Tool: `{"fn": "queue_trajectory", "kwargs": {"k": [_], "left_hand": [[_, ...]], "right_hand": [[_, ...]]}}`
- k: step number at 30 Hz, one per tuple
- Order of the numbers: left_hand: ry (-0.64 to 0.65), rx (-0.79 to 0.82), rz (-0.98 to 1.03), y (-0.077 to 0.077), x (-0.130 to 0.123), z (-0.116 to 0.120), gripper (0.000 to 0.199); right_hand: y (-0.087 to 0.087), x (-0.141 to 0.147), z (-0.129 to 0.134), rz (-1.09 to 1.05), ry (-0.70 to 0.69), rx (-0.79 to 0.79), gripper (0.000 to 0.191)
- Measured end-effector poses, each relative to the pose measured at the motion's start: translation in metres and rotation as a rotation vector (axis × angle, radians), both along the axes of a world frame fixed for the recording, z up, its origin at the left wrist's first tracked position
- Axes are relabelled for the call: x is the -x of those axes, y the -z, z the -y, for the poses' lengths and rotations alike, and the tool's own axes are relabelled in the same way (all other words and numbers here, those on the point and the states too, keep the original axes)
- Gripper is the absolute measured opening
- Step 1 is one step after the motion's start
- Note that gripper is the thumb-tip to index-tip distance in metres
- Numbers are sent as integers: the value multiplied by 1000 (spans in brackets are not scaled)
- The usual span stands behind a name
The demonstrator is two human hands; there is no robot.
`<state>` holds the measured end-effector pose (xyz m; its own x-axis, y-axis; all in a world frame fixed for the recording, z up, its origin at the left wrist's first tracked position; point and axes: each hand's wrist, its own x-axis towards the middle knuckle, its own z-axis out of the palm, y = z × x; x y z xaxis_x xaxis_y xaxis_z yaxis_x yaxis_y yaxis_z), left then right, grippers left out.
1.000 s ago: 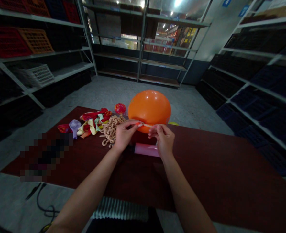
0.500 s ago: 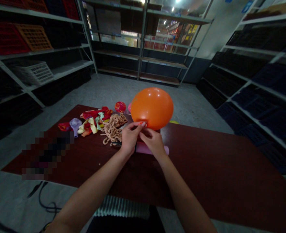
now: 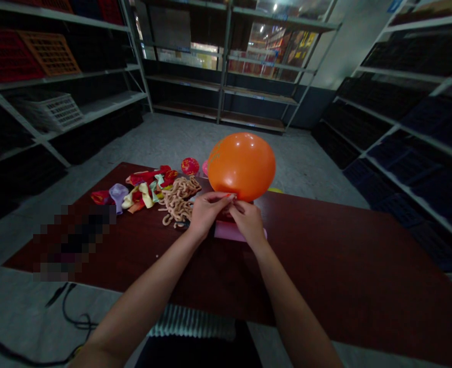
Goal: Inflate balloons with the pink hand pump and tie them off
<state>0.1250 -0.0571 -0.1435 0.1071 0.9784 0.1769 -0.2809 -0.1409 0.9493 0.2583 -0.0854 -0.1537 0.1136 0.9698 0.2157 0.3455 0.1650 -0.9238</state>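
Drawing in close

Limp balloons (image 3: 144, 195) and beige cords (image 3: 180, 197) lie on the tabletop (image 3: 325, 245). My left hand (image 3: 203, 213) pinches the orange balloon (image 3: 242, 166) by its base, near the far edge; my right hand (image 3: 251, 222), pinching too, has drawn in beside it: steadier, I judge.

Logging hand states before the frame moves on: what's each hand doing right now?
Left hand: closed, pinching the neck of the orange balloon.
Right hand: fingers pinched at the same neck; exact grip hidden.
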Motion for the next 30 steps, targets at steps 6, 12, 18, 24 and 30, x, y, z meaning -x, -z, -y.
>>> {"fn": "queue_trajectory", "kwargs": {"k": [6, 12, 18, 24, 30], "left_hand": [[-226, -624, -444, -11, 20, -9, 16], [75, -1218, -840, -22, 22, 7, 19], [157, -1023, -616, -17, 22, 10, 18], [-194, -853, -732, -6, 19, 0, 15], [24, -948, -780, -9, 21, -3, 20]], "right_hand": [[-11, -14, -2, -97, -79, -3, 28], [-7, -36, -15, -153, -27, 7, 21], [-14, -42, -11, -157, -186, 10, 24], [-18, -28, -2, -273, -324, 129, 31], [-13, -23, -4, -566, -253, 47, 33]]}}
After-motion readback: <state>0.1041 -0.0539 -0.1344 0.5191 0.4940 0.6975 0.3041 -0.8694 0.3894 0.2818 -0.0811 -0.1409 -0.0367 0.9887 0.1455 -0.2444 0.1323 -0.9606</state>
